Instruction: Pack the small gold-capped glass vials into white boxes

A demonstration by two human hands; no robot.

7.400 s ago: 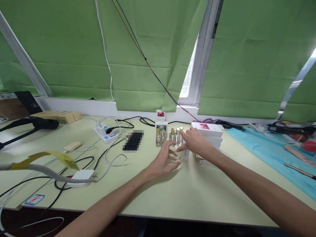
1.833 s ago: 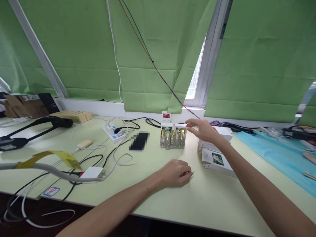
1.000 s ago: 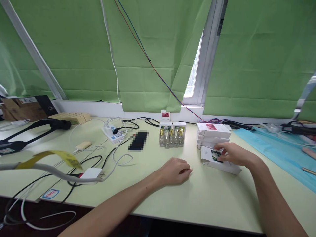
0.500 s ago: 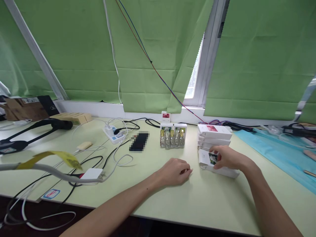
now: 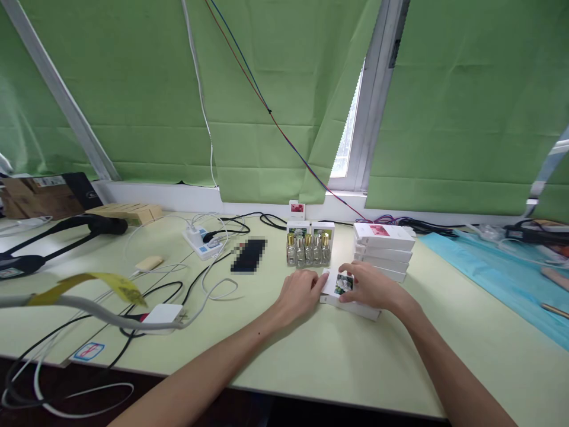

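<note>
A white box with a green-and-white flower picture [image 5: 364, 310] lies low over the table, and my right hand [image 5: 371, 287] grips it from above. My left hand [image 5: 301, 293] rests on the table at the box's left end, its thumb at the box's corner and its fingers curled together; whether it grips the box is hard to make out. Just behind my hands stand several small glass bottles with gold and silver caps [image 5: 308, 251], in front of two upright white boxes [image 5: 323, 227]. To the right rises a stack of white boxes [image 5: 386, 242].
A blurred dark object [image 5: 249, 255] lies left of the bottles. A power strip [image 5: 201, 243], a white adapter [image 5: 163, 316] and tangled cables cover the left side. Blue plastic sheeting [image 5: 493, 279] spreads on the right. The front edge [image 5: 347, 403] crosses below.
My right hand has carried the flower-picture box leftward, away from the front of the stack. My left hand has shifted slightly left and up, and its thumb now meets the box.
</note>
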